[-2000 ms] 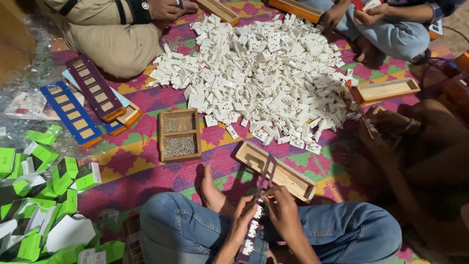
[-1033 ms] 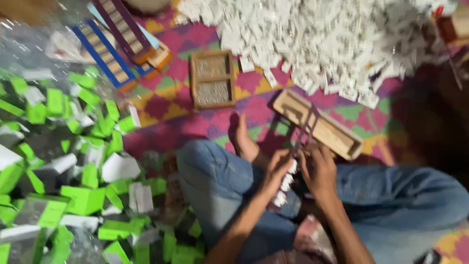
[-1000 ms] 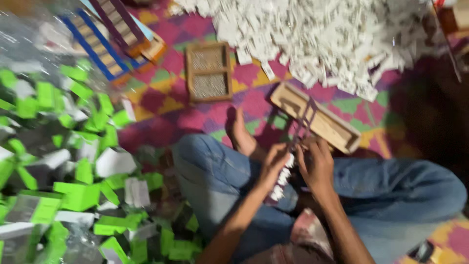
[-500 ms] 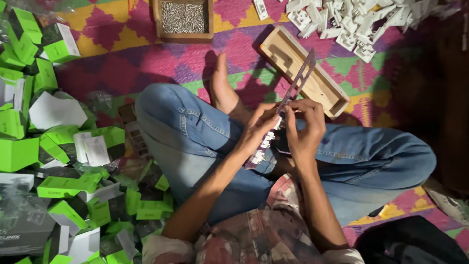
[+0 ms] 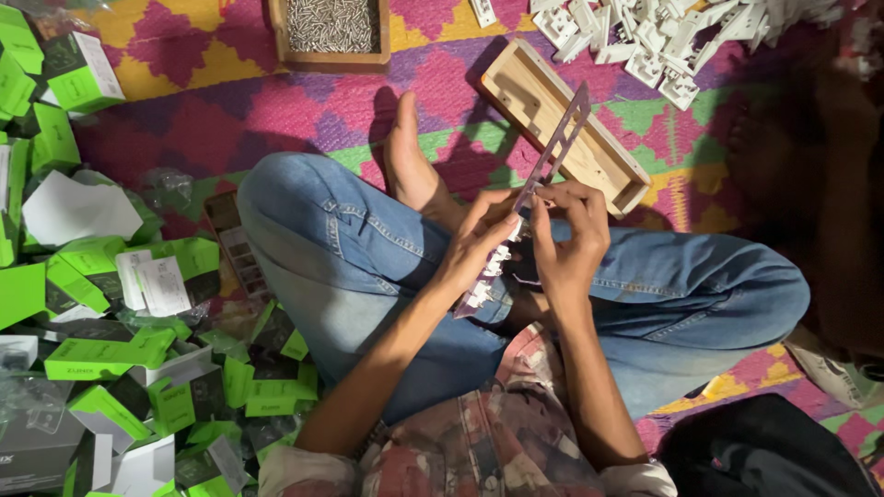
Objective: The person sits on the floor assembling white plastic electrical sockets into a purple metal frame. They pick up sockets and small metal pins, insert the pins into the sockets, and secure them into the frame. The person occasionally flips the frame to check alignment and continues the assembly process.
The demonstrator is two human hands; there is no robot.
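— Both your hands are on the long purple strip (image 5: 539, 189), yes?

— Yes. Your left hand (image 5: 479, 244) has its fingers closed round the strip's lower part, where small white plastic pieces (image 5: 488, 276) sit in a row. Your right hand (image 5: 566, 244) pinches the strip's edge higher up.

— Where does it sit?

— Over your crossed legs, tilted, its top end above the wooden tray (image 5: 562, 124) on the patterned mat (image 5: 184, 138).

— Around you?

— A wooden box of small metal parts (image 5: 330, 28) ahead, a white parts pile (image 5: 672, 37) at your right, green cartons (image 5: 92, 350) at your left.

A patterned pink, yellow and green mat (image 5: 184, 138) covers the floor.
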